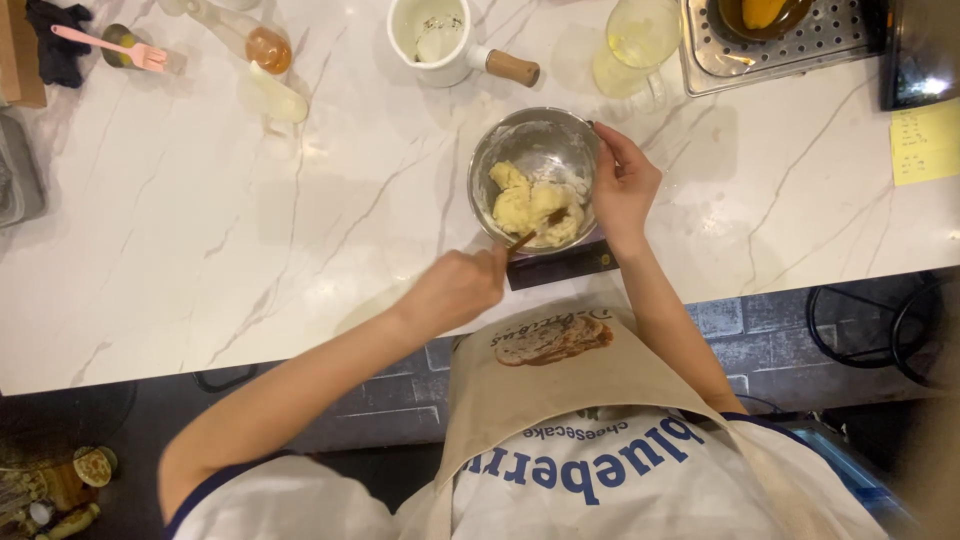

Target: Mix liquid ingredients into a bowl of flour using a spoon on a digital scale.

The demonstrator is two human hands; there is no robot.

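The metal bowl (535,150) sits on a dark scale (562,264) on the white surface (200,220). The right hand (622,185) grips its rim. The left hand (455,288) is closed around a stick (527,238) poking the soft, sticky yellow dough (530,208). The bowl looks light and slippery, so holding the rim is best.

The left hand (455,288) gripped a thin brown-handled tool (527,238), its tip sunk in the pale yellow dough (535,208) inside a steel bowl (535,140). The right hand (622,187) clasped the bowl's rim on its far side. The bowl stood on a dark flat slab, perhaps a scale (560,267), at the near edge of the white marbled worktop (200,230). Beyond the bowl stood a white pot with a wooden handle (440,40) and a clear jug (632,45). A pink brush (110,45) lay well apart, far off to one side.
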